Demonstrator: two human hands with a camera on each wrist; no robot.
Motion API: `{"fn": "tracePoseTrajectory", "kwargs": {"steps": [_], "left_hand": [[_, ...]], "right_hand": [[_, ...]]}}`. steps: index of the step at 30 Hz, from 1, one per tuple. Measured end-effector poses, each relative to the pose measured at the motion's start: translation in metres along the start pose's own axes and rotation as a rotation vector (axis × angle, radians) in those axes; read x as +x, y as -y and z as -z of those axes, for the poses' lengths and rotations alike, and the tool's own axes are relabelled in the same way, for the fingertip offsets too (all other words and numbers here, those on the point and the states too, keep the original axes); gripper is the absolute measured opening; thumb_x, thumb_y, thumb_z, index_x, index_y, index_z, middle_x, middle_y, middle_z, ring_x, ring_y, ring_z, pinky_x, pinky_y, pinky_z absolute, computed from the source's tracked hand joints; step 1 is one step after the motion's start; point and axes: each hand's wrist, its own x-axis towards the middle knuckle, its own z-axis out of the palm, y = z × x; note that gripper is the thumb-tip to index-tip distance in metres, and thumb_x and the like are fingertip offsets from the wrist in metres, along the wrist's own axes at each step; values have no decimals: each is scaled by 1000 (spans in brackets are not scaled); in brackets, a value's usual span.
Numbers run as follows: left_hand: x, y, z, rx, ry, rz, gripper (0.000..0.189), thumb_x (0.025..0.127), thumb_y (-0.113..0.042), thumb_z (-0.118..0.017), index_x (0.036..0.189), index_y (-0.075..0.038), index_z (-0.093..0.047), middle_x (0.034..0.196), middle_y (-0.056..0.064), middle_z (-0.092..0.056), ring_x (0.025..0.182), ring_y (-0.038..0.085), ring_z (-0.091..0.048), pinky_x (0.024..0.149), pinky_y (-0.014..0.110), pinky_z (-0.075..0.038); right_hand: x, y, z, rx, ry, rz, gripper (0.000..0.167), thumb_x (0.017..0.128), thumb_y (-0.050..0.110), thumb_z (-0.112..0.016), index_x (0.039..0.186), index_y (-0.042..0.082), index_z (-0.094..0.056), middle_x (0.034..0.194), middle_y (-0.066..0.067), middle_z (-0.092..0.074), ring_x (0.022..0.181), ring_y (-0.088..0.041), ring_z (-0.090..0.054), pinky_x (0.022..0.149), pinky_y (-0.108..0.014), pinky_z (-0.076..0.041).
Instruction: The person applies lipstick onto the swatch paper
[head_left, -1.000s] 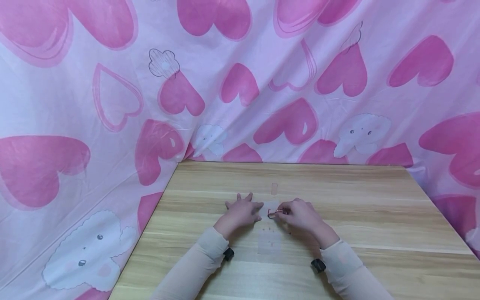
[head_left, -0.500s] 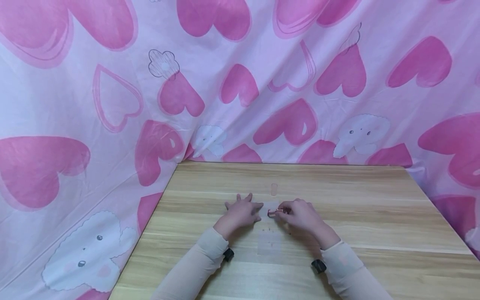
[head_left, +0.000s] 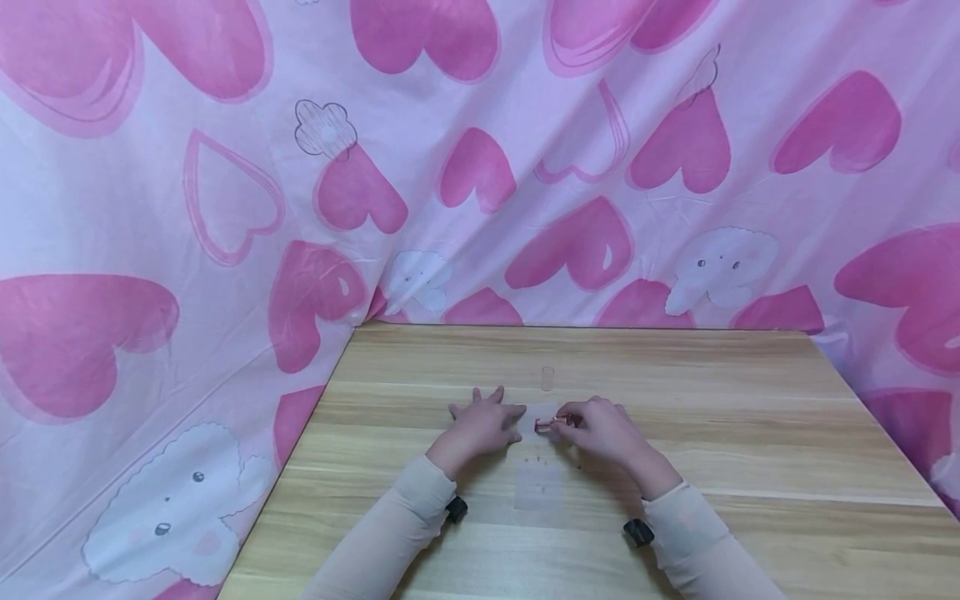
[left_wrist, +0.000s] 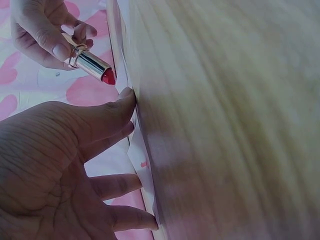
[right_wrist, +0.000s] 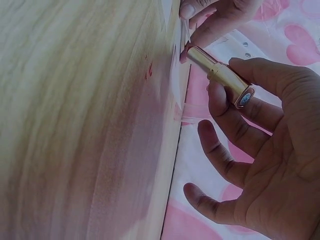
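My right hand (head_left: 603,429) pinches a lipstick (head_left: 546,426) between thumb and fingers. In the left wrist view, the lipstick (left_wrist: 90,64) shows its red tip out of a shiny metallic tube. The right wrist view shows its gold base (right_wrist: 235,87) with a small round label, held by the right hand (right_wrist: 280,125). Spread and nearly straight, the fingers of my left hand (head_left: 483,423) rest at the left edge of a small white sheet (head_left: 537,411). The lipstick's tip is over this sheet; contact cannot be told. In the left wrist view the left hand (left_wrist: 55,140) holds nothing.
A clear pinkish cap-like piece (head_left: 547,378) lies beyond the sheet. Nearer me is a second thin pale sheet (head_left: 537,496), with small reddish marks by its far edge. All lie on a wooden table (head_left: 697,375); a pink heart-patterned cloth (head_left: 465,100) hangs behind.
The lipstick has shifted and tilted very slightly in my right hand. Both hands stay in nearly the same place, and the left fingers remain spread.
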Motion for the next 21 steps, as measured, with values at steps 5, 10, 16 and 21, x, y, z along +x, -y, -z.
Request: {"fn": "tracePoseTrajectory", "kwargs": {"steps": [5, 10, 16, 21], "left_hand": [[1, 3, 0, -23, 4, -17, 51, 93, -44, -69, 142, -35, -57, 162, 12, -30, 139, 61, -23, 94, 89, -16], [-1, 6, 2, -55, 2, -37, 52, 94, -42, -68, 144, -33, -56, 162, 13, -29, 138, 63, -23, 93, 89, -15], [-7, 9, 6, -70, -13, -46, 53, 95, -42, -66, 146, -32, -54, 162, 16, -29, 139, 62, -22, 95, 88, -18], [-22, 12, 8, -88, -27, -42, 55, 94, -43, -67, 147, -33, -53, 161, 17, -29, 140, 61, -23, 98, 85, -20]], "right_hand": [[-2, 2, 1, 20, 2, -8, 13, 93, 35, -73, 98, 24, -76, 70, 15, -60, 60, -6, -50, 54, -26, -42], [-4, 3, 3, 27, -7, -6, 14, 93, 35, -73, 99, 24, -77, 72, 16, -60, 63, -7, -51, 57, -27, -44], [-9, 2, 7, 20, -57, 52, 16, 92, 34, -74, 101, 22, -77, 81, 15, -65, 75, -9, -57, 71, -35, -50], [-15, 1, 8, 24, -86, 90, 15, 92, 32, -74, 100, 20, -77, 84, 15, -67, 79, -10, -60, 75, -38, -51]]}}
